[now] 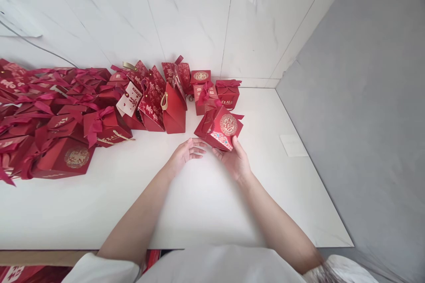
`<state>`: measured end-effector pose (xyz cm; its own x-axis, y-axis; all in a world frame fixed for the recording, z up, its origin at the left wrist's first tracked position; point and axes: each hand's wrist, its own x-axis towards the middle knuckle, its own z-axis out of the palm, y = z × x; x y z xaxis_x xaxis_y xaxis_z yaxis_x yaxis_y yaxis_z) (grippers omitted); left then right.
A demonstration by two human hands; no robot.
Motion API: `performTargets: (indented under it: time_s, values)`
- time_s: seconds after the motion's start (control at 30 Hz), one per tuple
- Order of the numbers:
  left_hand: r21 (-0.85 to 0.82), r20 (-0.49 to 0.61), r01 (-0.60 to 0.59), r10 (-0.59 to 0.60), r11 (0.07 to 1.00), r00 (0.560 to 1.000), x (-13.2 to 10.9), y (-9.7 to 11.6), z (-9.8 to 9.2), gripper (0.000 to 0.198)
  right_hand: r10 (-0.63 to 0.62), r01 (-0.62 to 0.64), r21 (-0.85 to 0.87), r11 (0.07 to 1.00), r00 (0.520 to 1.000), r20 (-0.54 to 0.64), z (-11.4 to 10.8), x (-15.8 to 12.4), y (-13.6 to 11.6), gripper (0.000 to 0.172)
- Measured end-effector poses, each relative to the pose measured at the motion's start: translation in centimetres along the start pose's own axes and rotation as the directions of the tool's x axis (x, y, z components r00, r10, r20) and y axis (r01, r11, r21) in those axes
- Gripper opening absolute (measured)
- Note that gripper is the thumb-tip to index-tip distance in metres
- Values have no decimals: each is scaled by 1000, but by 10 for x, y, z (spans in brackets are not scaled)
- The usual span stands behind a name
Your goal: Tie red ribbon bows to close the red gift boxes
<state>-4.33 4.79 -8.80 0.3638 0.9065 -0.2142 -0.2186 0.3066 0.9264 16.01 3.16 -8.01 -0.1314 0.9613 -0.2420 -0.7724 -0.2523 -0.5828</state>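
My right hand [236, 159] grips a red gift box [221, 130] from below, its thumb on the near right corner. A round gold emblem decorates the box's side, and a dark red ribbon sticks out behind it. The box is tilted above the white table. Just left of it, my left hand [188, 154] has its fingers stretched and apart, with nothing in it. Whether its fingertips touch the box I cannot tell. Close behind the held box stand a red box with a ribbon bow [227, 93] and a box with gold lettering [205, 98].
Many ribboned red boxes [78, 157] crowd the left of the white table [202, 212]. Tent-shaped red boxes [175, 115] stand at its middle back. A pale tiled wall [192, 13] rises behind. A white square [294, 145] lies near the right edge.
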Motion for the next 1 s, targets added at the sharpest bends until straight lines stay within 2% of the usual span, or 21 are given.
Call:
performTargets:
  time_s: [0.17, 0.27, 0.33, 0.4, 0.47, 0.53, 0.67, 0.77, 0.87, 0.9, 1.0]
  values:
    - [124, -103, -135, 148, 983, 984, -1, -1, -2, 73, -92, 90, -237, 967, 996, 2, 0, 1, 4, 70]
    - [175, -101, -128, 148, 976, 984, -2, 0, 0, 85, -119, 129, -303, 944, 992, 51, -2, 2, 6, 77]
    - [167, -101, -106, 124, 980, 987, -2, 1, 3, 84, -145, 158, -319, 935, 987, 62, -2, 2, 7, 73]
    - [83, -126, -66, 76, 994, 989, -1, 1, 5, 76, -114, 122, -287, 950, 992, 47, -3, 3, 5, 62]
    - [-31, -153, -18, 13, 999, 988, -1, 2, 7, 66, -26, 28, -186, 982, 1000, 13, -4, 4, 1, 51]
    - [-153, -155, 22, -46, 988, 987, 0, 3, 8, 66, 60, -60, -44, 997, 998, -6, -6, 6, -3, 46]
    - [-297, -98, 87, -121, 951, 988, 0, 6, 10, 69, 107, -107, 106, 989, 994, 1, -6, 6, -7, 37]
    - [-282, -62, 100, -122, 954, 991, -2, 7, 11, 69, 106, -104, 105, 989, 994, -5, -6, 5, -7, 33]
    - [-228, -50, 56, -69, 972, 996, -6, 9, 9, 55, 97, -94, 48, 994, 994, -59, -7, 7, -6, 31]
    - [-195, -41, 34, -43, 980, 998, -8, 10, 7, 57, 88, -87, 25, 996, 993, -80, -8, 7, -5, 30]
    - [-56, 6, -20, 20, 998, 1000, -12, 15, 1, 84, 61, -66, -43, 997, 992, -108, -10, 9, -4, 32]
